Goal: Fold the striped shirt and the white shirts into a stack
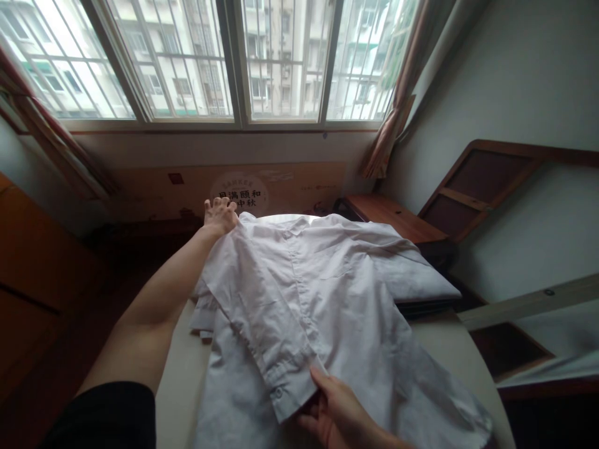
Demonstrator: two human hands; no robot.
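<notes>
A white long-sleeved button-up shirt (337, 293) lies front up with its collar at the far side. One sleeve is laid down over the shirt's front, and its buttoned cuff points toward me. My left hand (221, 215) reaches out to the far left shoulder of the shirt. Its fingers are bent, and it seems to pinch the cloth on the thumb side. Close to me, my right hand (334, 405) grips the edge of the cuff between thumb and fingers; its lower fingers are partly hidden beneath the cloth.
Beneath the shirt is a pale rounded table (449, 349). More folded cloth (416, 274) lies under the shirt's far right side. A brown wooden surface (393, 215) stands behind on the right. Beyond are a printed panel (290, 181), curtains (393, 131) and a barred window (238, 62).
</notes>
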